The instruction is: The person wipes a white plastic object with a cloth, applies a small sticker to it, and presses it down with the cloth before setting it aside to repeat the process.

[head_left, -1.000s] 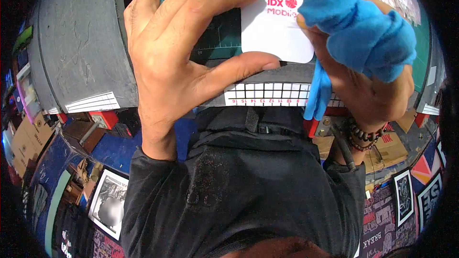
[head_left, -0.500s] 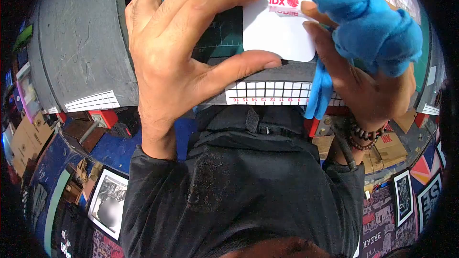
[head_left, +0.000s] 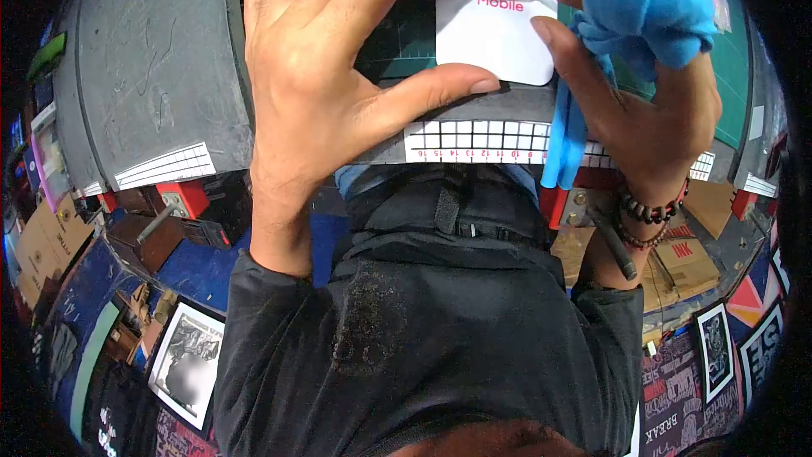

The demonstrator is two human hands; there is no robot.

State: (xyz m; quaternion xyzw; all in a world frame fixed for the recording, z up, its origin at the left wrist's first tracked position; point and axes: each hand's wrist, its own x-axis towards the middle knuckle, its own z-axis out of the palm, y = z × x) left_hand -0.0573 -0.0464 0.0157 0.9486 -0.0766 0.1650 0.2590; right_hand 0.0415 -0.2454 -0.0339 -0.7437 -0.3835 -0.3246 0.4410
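Note:
A white card with rounded corners lies at the table's near edge, printed "IDX Mobile" in red. A thin bright streak crosses the upper line of print. My left hand is spread open, fingertips on the card's upper left edge and thumb at its lower edge. At the card's right edge, the thumb and a finger of my right hand are slightly apart; whether anything thin is between them cannot be made out. A bunched blue cloth is held in that hand, its tail hanging over the table edge.
Under the card is a green cutting mat on a grey table. A numbered grid strip runs along the near edge, with red brackets below. Cardboard boxes and framed pictures stand lower down.
The word "Mobile" now reads plainly, where it looked doubled and mirrored before. The bright streak has moved up to "IDX". My right hand and the cloth have shifted slightly up and left.

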